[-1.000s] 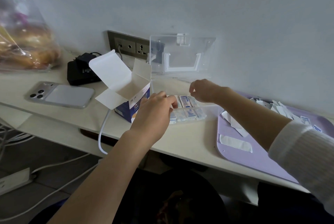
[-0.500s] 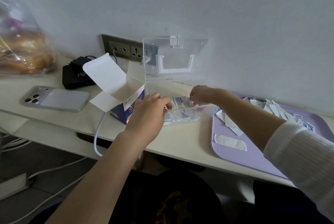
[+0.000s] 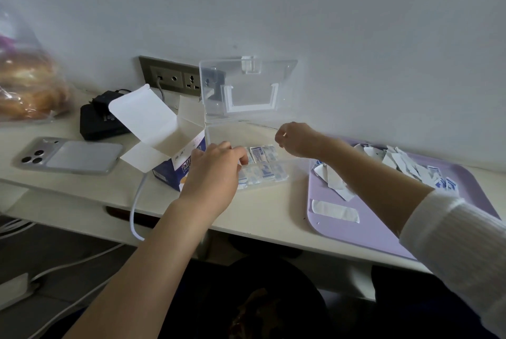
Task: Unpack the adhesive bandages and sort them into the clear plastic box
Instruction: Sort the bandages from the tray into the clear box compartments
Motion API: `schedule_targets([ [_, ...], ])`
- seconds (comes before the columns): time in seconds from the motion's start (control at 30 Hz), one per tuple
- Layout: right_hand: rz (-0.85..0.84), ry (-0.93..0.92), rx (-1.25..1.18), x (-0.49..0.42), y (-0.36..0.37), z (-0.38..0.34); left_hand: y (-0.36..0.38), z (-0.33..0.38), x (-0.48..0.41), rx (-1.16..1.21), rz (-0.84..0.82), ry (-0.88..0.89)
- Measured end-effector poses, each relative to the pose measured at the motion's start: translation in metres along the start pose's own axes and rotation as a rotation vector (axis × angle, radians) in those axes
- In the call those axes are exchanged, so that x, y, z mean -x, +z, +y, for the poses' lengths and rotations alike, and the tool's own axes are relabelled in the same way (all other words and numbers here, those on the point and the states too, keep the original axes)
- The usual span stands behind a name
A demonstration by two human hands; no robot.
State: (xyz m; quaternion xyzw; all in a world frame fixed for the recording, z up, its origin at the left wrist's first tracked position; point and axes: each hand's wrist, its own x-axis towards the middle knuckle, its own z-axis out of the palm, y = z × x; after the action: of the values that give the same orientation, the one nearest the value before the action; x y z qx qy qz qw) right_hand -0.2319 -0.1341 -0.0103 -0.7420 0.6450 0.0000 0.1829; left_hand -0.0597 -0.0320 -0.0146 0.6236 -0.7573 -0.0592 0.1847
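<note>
Two hands work at a clear plastic box of bandages on a desk.

The clear plastic box sits near the middle of the desk, its lid standing up against the wall. Wrapped adhesive bandages lie in rows inside it. The left hand rests on the box's left end, fingers curled over the bandages; I cannot tell if it grips one. The right hand hangs above the back of the box, curled almost shut, pinching something tiny. An open bandage carton stands just beside the box on its left. A purple tray at the desk's right end holds torn wrappers and one flat bandage. A phone lies near the left end.
</note>
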Motion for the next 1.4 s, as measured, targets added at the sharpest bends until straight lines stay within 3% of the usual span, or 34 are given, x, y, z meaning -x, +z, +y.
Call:
schedule_targets([
  [0.2, 0.51, -0.183, -0.118, 0.051, 0.008, 0.021, 0.01, 0.026, -0.001, -0.277, 0.072, 0.045],
  [0.3, 0.616, -0.2, -0.108, 0.078, 0.018, 0.045, 0.02, 0.046, -0.002, -0.24, 0.184, 0.194],
  [0.37, 0.574, -0.139, -0.099, 0.086, 0.027, 0.069, 0.03, 0.06, 0.0, -0.145, 0.198, 0.296],
  [0.47, 0.416, -0.055, -0.087, 0.085, 0.035, 0.103, 0.042, 0.079, 0.007, -0.054, 0.074, 0.376],
  [0.67, 0.117, 0.114, -0.054, 0.083, 0.042, 0.136, 0.077, 0.095, 0.009, -0.143, -0.189, 0.374],
  [0.83, 0.123, 0.055, -0.041, 0.085, 0.038, 0.138, 0.092, 0.102, 0.008, -0.212, -0.297, 0.39],
  [1.1, 0.081, -0.136, 0.026, 0.091, 0.037, 0.134, 0.096, 0.116, 0.005, -0.244, -0.264, 0.341],
  [1.4, 0.026, -0.118, -0.032, 0.093, 0.029, 0.147, 0.1, 0.117, 0.0, -0.196, -0.295, 0.269],
])
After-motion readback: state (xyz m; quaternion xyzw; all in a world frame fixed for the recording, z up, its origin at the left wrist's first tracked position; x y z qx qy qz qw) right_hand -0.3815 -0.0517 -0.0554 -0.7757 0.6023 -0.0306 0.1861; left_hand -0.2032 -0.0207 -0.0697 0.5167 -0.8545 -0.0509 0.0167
